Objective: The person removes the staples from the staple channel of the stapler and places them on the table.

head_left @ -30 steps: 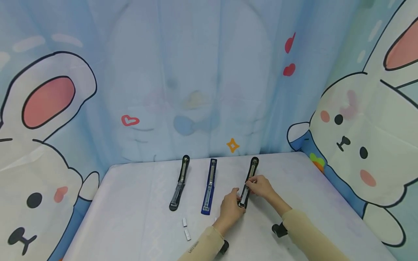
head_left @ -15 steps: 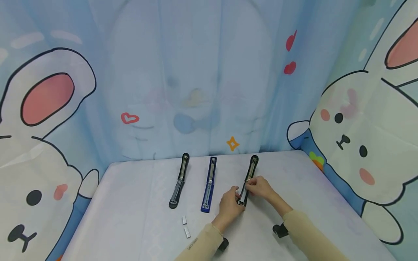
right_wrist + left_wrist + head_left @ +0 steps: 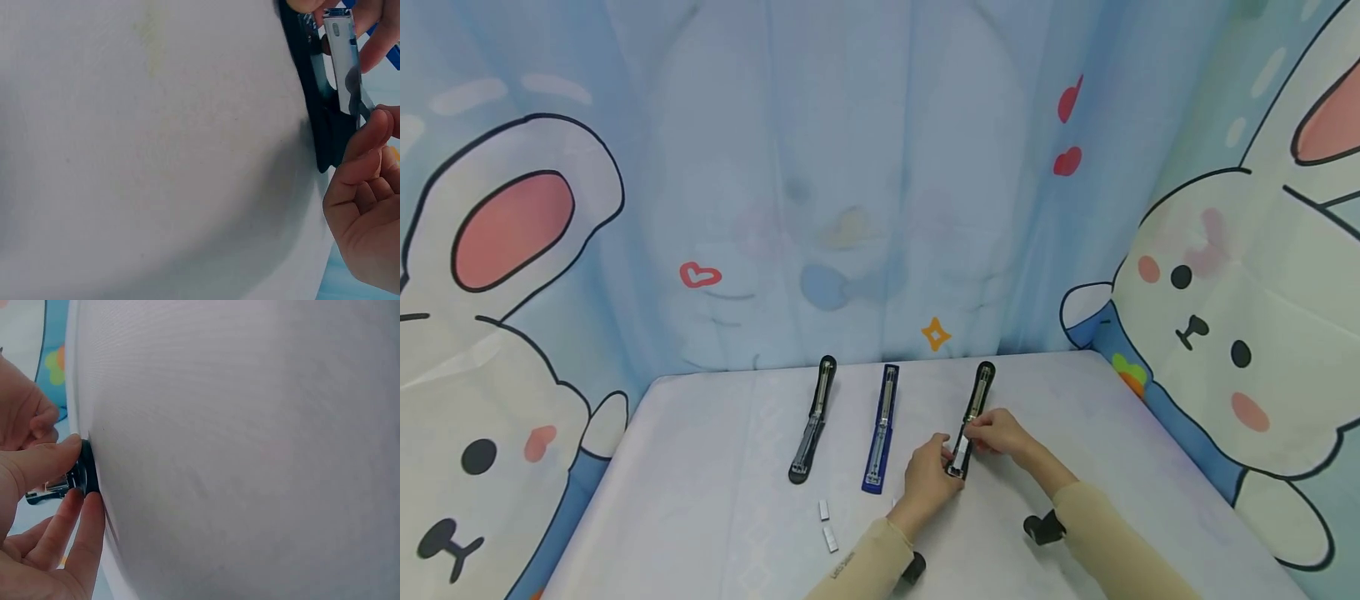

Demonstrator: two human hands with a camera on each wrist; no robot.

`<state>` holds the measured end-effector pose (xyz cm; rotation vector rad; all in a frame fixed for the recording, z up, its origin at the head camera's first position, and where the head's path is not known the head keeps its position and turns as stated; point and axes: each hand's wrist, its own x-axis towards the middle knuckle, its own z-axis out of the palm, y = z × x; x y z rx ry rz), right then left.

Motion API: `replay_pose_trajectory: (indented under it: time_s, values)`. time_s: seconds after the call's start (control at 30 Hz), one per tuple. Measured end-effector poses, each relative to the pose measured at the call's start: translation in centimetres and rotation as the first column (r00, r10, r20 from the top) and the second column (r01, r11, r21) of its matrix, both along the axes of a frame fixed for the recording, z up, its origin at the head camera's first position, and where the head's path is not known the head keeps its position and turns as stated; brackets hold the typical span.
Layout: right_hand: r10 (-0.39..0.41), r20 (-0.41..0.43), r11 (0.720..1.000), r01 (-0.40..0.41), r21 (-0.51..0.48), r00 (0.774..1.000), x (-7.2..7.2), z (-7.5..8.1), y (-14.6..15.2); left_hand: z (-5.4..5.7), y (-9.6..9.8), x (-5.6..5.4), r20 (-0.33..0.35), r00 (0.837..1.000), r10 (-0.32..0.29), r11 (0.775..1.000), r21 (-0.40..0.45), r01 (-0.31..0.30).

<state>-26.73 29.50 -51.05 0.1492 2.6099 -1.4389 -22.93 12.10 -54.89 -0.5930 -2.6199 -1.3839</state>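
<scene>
Three staplers lie folded out flat in a row: a black one (image 3: 812, 419) on the left, a blue one (image 3: 880, 429) in the middle, another black one (image 3: 977, 392) on the right. My left hand (image 3: 928, 477) grips the near end of the right black stapler, thumb on one side and fingers on the other in the left wrist view. Over that stapler's middle, my right hand (image 3: 997, 432) pinches a thin silver-grey strip (image 3: 366, 103), which looks like a row of staples, beside the bright metal channel (image 3: 340, 62). The fingertips partly hide the strip.
Two small staple strips (image 3: 823, 510) lie on the white table cloth (image 3: 700, 483) left of my left forearm. Another pale piece peeks out beside my left wrist. Dark wrist mounts (image 3: 1043, 528) hang under both sleeves. A rabbit-print curtain (image 3: 850, 167) borders the table's far edge.
My right fingers have shifted very slightly at the middle of the right black stapler, and a pale strip shows in its near half. My left hand keeps its grip; the other staplers stay put.
</scene>
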Motion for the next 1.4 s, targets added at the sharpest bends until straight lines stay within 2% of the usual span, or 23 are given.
replay_pose_trajectory:
  time_s: [0.17,0.37,0.53,0.63,0.7,0.77,0.87,0.97,1.03,1.1,1.23,1.3,1.4]
  values:
    - [-0.011,-0.020,1.000,0.011,-0.014,1.000,0.5,1.2,0.2,0.3,0.0,0.0,-0.006,1.000,0.001,1.000,-0.007,-0.001]
    - [-0.006,0.051,0.999,0.008,-0.040,0.999,1.5,2.2,2.1,0.6,0.0,-0.1,-0.024,1.000,-0.011,1.000,-0.001,0.011]
    - [0.042,0.180,0.999,-0.037,-0.035,0.983,2.4,1.1,4.5,0.7,-0.1,-0.1,-0.024,1.000,0.000,1.000,-0.018,0.000]
    - [0.092,0.194,0.996,-0.087,-0.035,0.977,2.9,0.0,5.5,0.9,-0.2,-0.1,-0.033,0.999,0.006,1.000,-0.021,-0.007]
    - [0.101,0.180,0.995,-0.097,-0.034,0.978,3.0,-0.4,5.9,1.0,-0.2,-0.1,-0.032,0.999,0.007,1.000,-0.019,-0.008]
    - [0.095,0.147,0.995,-0.097,0.007,0.985,3.1,-0.5,5.9,1.0,-0.2,-0.1,-0.038,0.999,0.005,1.000,-0.019,-0.006]
    - [0.028,0.080,0.997,-0.034,0.076,0.996,3.0,0.0,5.1,1.0,-0.2,-0.1,-0.046,0.999,0.002,1.000,-0.024,-0.003]
    - [-0.016,-0.035,0.997,0.019,0.078,0.999,2.6,0.4,3.6,0.9,-0.2,-0.1,-0.054,0.999,-0.001,1.000,-0.026,-0.001]
    - [0.006,-0.110,0.999,-0.001,0.041,0.994,2.3,0.5,2.6,0.9,-0.3,0.0,-0.057,0.998,-0.007,1.000,-0.019,0.006]
    - [0.070,-0.162,0.998,-0.067,0.023,0.984,2.0,0.4,1.6,0.9,-0.3,0.1,-0.057,0.998,-0.016,1.000,-0.010,0.015]
    - [0.194,-0.196,0.981,-0.188,0.049,0.961,1.9,0.1,0.2,0.8,-0.3,0.4,-0.040,0.999,-0.027,1.000,-0.002,0.027]
    - [0.220,-0.204,0.975,-0.209,0.071,0.954,2.1,0.0,-0.2,0.7,-0.3,0.5,-0.039,0.999,-0.026,1.000,-0.005,0.026]
    - [0.216,-0.214,0.976,-0.203,0.082,0.953,2.3,-0.1,-0.4,0.5,-0.3,0.7,-0.029,0.999,-0.020,1.000,-0.003,0.020]
